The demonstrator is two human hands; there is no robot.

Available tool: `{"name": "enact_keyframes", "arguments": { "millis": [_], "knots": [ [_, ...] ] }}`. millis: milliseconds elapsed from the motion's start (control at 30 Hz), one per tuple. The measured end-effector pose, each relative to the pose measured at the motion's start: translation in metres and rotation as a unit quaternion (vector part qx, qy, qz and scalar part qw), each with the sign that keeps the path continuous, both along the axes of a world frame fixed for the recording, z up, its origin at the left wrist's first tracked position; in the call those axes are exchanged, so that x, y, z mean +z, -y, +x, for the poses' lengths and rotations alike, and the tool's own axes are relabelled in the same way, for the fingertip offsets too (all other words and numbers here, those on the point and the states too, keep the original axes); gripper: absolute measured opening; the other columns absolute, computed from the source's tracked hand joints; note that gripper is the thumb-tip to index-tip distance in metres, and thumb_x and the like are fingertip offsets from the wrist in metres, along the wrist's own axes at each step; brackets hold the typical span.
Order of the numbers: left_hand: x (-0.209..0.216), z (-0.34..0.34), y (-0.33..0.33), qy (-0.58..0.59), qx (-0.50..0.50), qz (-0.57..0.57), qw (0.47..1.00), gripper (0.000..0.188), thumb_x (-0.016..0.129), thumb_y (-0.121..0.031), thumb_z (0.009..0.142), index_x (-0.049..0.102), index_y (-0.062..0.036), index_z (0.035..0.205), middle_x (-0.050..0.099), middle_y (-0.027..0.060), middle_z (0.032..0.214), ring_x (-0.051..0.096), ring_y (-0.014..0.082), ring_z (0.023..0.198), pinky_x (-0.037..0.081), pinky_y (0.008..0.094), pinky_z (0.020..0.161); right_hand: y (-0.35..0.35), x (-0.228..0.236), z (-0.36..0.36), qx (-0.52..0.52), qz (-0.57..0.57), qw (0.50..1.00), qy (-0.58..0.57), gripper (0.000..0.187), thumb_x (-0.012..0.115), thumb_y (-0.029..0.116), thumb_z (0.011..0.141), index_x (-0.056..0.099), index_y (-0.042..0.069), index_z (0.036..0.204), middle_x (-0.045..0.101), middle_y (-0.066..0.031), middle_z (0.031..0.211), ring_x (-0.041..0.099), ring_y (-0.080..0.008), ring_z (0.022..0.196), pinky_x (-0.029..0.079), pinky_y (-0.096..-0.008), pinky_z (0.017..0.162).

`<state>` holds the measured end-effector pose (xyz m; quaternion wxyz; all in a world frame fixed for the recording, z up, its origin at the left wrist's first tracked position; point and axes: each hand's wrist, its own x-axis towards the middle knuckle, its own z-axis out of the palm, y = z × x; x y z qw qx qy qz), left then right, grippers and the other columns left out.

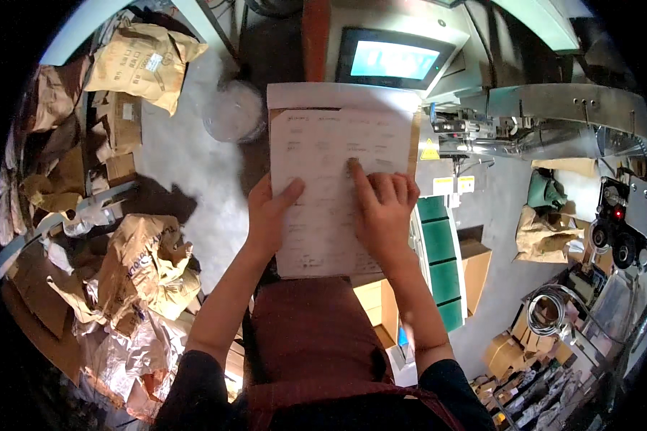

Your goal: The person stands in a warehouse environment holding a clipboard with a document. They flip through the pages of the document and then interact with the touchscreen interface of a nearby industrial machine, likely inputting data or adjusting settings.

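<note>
A pad of printed paper sheets [316, 223] lies upright in front of me, its top edge folded over in a white band. A brown backing edge shows along its right side. My left hand [272, 212] grips the pad's left edge, thumb on top of the page and the other fingers hidden behind it. Over the right half of the page is my right hand [384, 215]. Its index finger is stretched out and touches the sheet among rows of small print; the other fingers are bent, with nothing visible in them.
Beyond the pad stands a machine with a lit screen [394, 59]. A green conveyor belt [440, 262] runs down at the right, near a cardboard box [474, 273]. Crumpled brown paper bags [147, 258] pile up at the left. A coiled hose [546, 312] hangs at the lower right.
</note>
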<state>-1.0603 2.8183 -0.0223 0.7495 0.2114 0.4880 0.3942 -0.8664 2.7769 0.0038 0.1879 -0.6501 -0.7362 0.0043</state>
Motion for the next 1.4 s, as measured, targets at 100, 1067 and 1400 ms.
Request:
{"name": "enact_keyframes", "arguments": {
  "millis": [100,1067,1400],
  "knots": [
    [-0.015,0.01,0.005,0.012,-0.022,-0.01,1.0,0.028,0.066,-0.013,0.093,0.062,0.0021,0.116,0.069,0.0077,0.105,0.064,0.0137,0.091,0.052,0.029,0.08,-0.002,-0.001,-0.005,0.031,-0.029,0.999,0.002,0.059,0.062,0.004,0.073,0.063,0.012,0.131,0.057,-0.0026,0.081,0.055,-0.0234,0.083,0.037,-0.0418,0.095],
    [-0.039,0.015,0.009,-0.005,0.03,-0.01,0.999,0.034,0.068,-0.009,0.092,0.058,0.005,0.121,0.067,0.0128,0.114,0.065,0.0194,0.1,0.052,0.0331,0.089,-0.042,-0.015,0.029,0.0,-0.092,0.995,-0.038,0.062,0.058,0.002,0.083,0.052,0.014,0.143,0.067,-0.0128,0.08,0.062,-0.0287,0.073,0.044,-0.0407,0.089],
    [-0.049,0.003,0.014,-0.01,0.035,0.002,0.999,0.034,0.069,-0.01,0.091,0.058,0.0047,0.119,0.068,0.0127,0.112,0.065,0.0181,0.098,0.052,0.0318,0.088,-0.043,-0.018,0.021,0.013,-0.076,0.995,-0.058,0.058,0.059,0.002,0.083,0.054,0.012,0.14,0.066,-0.0127,0.075,0.063,-0.0285,0.071,0.044,-0.0402,0.086]
  ]
}}
